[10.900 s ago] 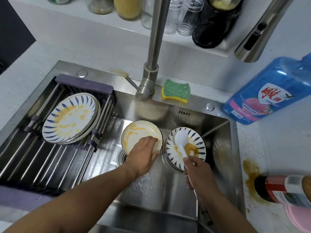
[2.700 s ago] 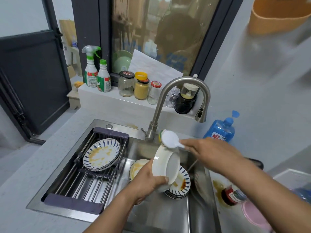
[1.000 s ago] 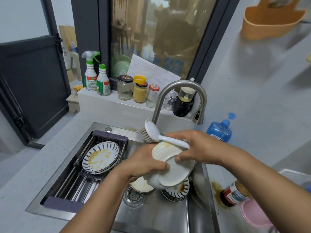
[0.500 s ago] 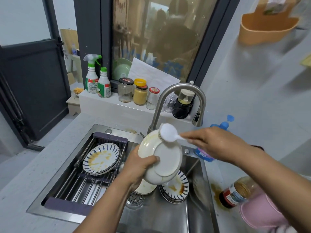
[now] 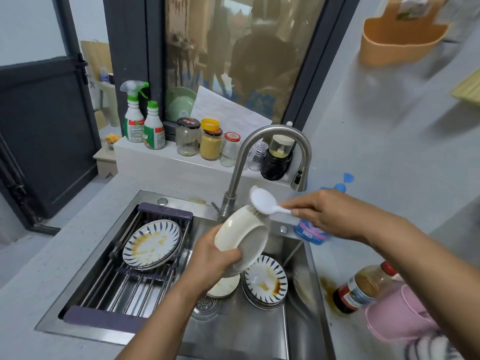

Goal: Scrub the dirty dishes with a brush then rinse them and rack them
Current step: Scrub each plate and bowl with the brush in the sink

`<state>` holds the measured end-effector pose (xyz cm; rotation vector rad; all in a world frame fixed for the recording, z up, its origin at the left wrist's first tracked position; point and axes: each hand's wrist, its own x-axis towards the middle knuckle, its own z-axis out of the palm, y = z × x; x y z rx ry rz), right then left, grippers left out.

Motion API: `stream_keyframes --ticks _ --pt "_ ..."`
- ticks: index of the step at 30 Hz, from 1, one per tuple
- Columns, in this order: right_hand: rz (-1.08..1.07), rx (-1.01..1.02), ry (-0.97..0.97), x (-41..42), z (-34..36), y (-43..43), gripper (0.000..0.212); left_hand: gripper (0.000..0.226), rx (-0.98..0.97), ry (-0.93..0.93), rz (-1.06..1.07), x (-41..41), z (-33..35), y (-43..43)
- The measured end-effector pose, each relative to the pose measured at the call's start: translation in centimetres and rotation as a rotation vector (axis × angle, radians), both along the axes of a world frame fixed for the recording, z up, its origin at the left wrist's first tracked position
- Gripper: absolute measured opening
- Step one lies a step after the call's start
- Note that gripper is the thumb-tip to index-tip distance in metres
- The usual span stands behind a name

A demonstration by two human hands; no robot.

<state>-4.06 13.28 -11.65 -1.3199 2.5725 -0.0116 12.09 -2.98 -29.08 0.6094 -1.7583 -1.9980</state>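
My left hand (image 5: pixel 211 258) grips a cream bowl (image 5: pixel 242 236) by its lower rim, holding it tilted above the sink with its outside facing me. My right hand (image 5: pixel 326 213) holds the white dish brush (image 5: pixel 262 201) by its handle, bristles pressed on the bowl's upper edge. Below the bowl sits another cream dish (image 5: pixel 224 287) and a stack of blue-patterned plates (image 5: pixel 266 283) smeared with brown sauce. More stained patterned plates (image 5: pixel 152 244) lean on the roll-up rack (image 5: pixel 124 284) over the sink's left half.
The steel faucet (image 5: pixel 270 152) arches right behind the bowl. A blue soap bottle (image 5: pixel 310 233) stands behind my right hand. A sauce jar (image 5: pixel 363 288), a brown spill (image 5: pixel 328 289) and a pink cup (image 5: pixel 397 314) sit on the right counter. Jars and spray bottles line the back ledge.
I lifted the cream bowl out of the sink and turned it from face-down to tilted on edge. The brush moved from above the bowl onto its upper rim.
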Motion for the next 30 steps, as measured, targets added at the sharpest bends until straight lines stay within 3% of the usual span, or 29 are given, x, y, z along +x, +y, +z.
stream_keyframes --ticks 8,12,16,21,24,30 --pt "-0.04 -0.146 -0.155 1.3 -2.3 1.1 0.028 0.049 0.05 0.019 0.055 -0.5 -0.2 -1.6" --pt "0.046 -0.175 -0.054 4.0 -2.9 -0.5 0.034 0.058 0.094 0.021 0.049 -1.1 -1.1 -1.0" --pt "-0.054 -0.199 -0.032 2.1 -2.6 0.1 0.034 0.067 0.198 0.07 0.06 -1.3 -1.5 -0.8" --pt "-0.239 -0.307 -0.301 0.0 -4.1 2.3 0.031 0.066 0.498 0.274 0.058 -0.9 -1.2 -1.7" --pt "-0.37 -0.523 -0.502 0.6 -4.8 1.9 0.029 0.066 0.672 0.35 0.025 -0.8 -1.3 -1.5" --pt "-0.317 -0.635 -0.585 1.6 -5.1 -1.4 0.068 0.071 0.836 0.441 -0.185 -1.3 -0.7 -0.1"
